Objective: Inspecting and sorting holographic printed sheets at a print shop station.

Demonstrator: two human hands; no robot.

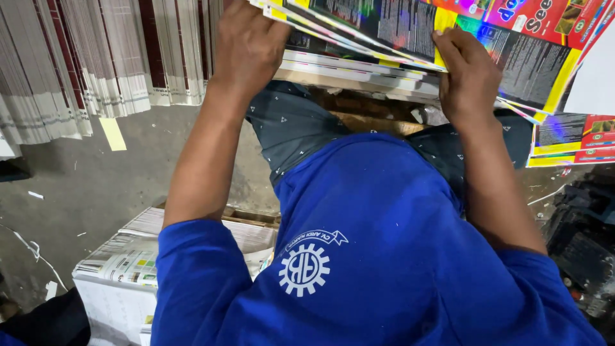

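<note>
Two bare hands are working at a stack of glossy printed sheets (410, 25) at the top edge of the view. The left hand (246, 45) is lying curled over the stack's near left corner, fingers tucked out of sight under or among the sheets, so it is gripping them as far as can be told. The right hand (467, 77) is pinching the near edge of the top few sheets, thumb on the printed face, lifting them slightly off the pile beneath. The sheets are resting on a wooden pallet (365, 112), whose near edge is showing just below them, in front of the person's knees. By the look of it, the step in hand is squaring up or separating a batch of sheets; the next move would call for both hands holding evenly so the thin sheets are not bending or fanning apart. More printed sheets (570, 138) are lying at the right, bundles of pale flat cartons (96, 57) are standing at the upper left, and a newspaper-covered stack (128, 256) is sitting on the concrete floor (96, 186).
</note>
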